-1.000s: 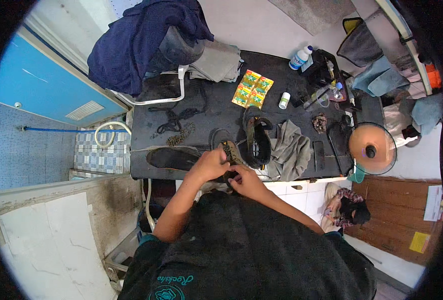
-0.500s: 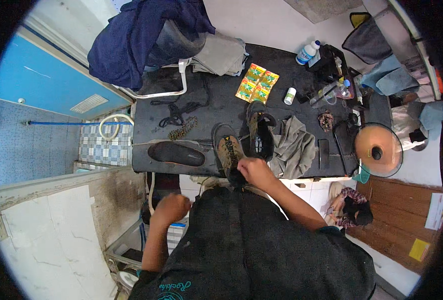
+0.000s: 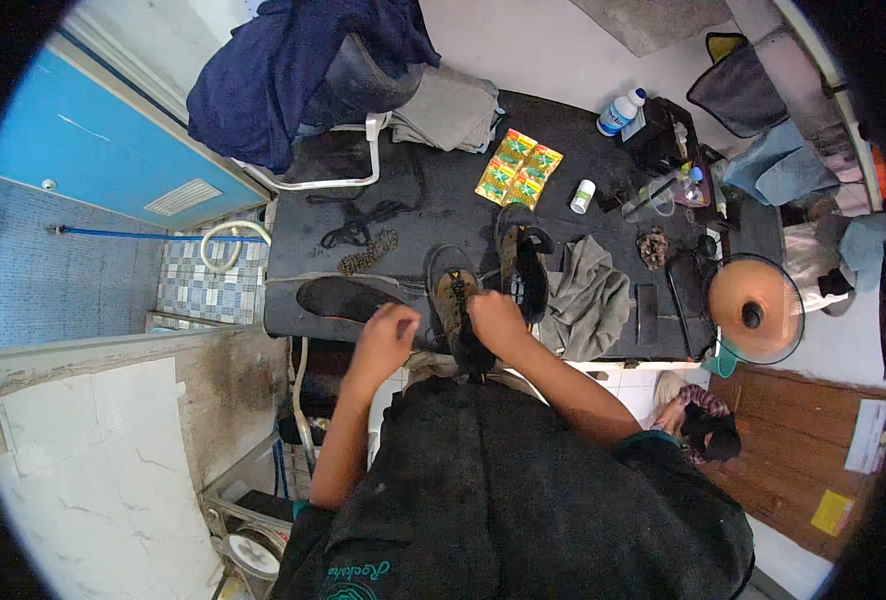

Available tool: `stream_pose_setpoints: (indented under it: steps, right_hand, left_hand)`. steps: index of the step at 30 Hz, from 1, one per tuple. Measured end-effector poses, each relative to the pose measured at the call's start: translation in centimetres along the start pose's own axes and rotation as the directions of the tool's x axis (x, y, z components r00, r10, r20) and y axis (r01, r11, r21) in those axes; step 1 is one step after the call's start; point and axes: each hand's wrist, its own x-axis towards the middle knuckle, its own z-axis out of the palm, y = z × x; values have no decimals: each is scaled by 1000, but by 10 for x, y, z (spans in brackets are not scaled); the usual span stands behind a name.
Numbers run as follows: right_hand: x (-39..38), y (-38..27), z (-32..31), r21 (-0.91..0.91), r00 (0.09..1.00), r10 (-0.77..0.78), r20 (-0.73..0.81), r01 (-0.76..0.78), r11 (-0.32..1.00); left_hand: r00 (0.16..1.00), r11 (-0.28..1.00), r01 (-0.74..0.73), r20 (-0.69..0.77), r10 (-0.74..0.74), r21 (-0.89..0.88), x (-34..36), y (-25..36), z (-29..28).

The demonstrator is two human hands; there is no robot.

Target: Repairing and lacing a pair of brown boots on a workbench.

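Observation:
A brown and black lace-up shoe (image 3: pixel 452 285) stands on the dark work table with its toe pointing away from me. My right hand (image 3: pixel 496 322) is at its right side, fingers curled in against the laces; what they pinch is too small to make out. Left of the shoe, above the front edge of the table, my left hand (image 3: pixel 388 342) has its fingers pinched together, and anything between them is hidden. The second shoe (image 3: pixel 523 265) stands just right of the first. A dark insole (image 3: pixel 345 299) lies flat beyond my left hand.
A crumpled grey cloth (image 3: pixel 591 300) lies right of the shoes. Loose laces (image 3: pixel 368 252), sachets (image 3: pixel 520 168), a small white bottle (image 3: pixel 582 196) and a larger bottle (image 3: pixel 619 113) are farther back. A fan (image 3: pixel 753 310) stands at the right; a person (image 3: pixel 703 425) sits beyond the table.
My left hand has risen from below the table edge, up and right toward the shoe. My right hand has slid slightly forward along the shoe from its opening toward the laces.

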Motion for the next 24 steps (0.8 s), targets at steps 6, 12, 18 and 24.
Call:
stream_pose_setpoints:
  steps: [6, 12, 18, 24]
  right_hand:
    - [4, 2, 6, 210, 918, -122, -377, 213, 954]
    - [6, 9, -18, 499, 975, 4, -224, 111, 860]
    - [6, 20, -43, 499, 981, -180, -77, 194, 845]
    - [13, 52, -38, 146, 949, -143, 280, 105, 984]
  left_hand:
    - [1000, 981, 22, -3, -23, -193, 34, -12, 79]
    - [999, 990, 50, 5, -50, -133, 39, -9, 91]
    - [998, 996, -56, -14, 55, -72, 45, -28, 100]
    - [990, 943, 114, 118, -81, -314, 43, -23, 87]
